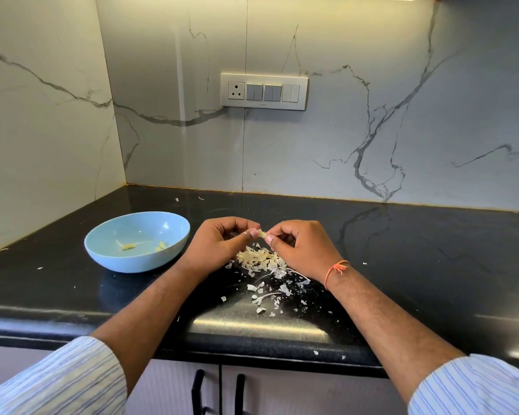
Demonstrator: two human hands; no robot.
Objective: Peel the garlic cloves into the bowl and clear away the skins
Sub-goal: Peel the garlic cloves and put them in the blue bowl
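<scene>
Striped sleeves point(57, 381) frame the bottom of my view, both forearms reaching over the front edge of the black counter point(432, 250). My left hand point(219, 244) and right hand point(303, 250) are closed fingertip to fingertip on one small garlic clove point(262, 234), held just above the heap of skins point(261, 260) near the middle of the counter. To do this well, I think I should pin the clove steady with the left and pull the papery layer away with the right thumbnail, letting it drop onto the heap rather than scatter. The blue bowl point(102, 250) sits just left of my hands with a few peeled cloves point(128, 247) in it, so the bare clove has a short way to go.
</scene>
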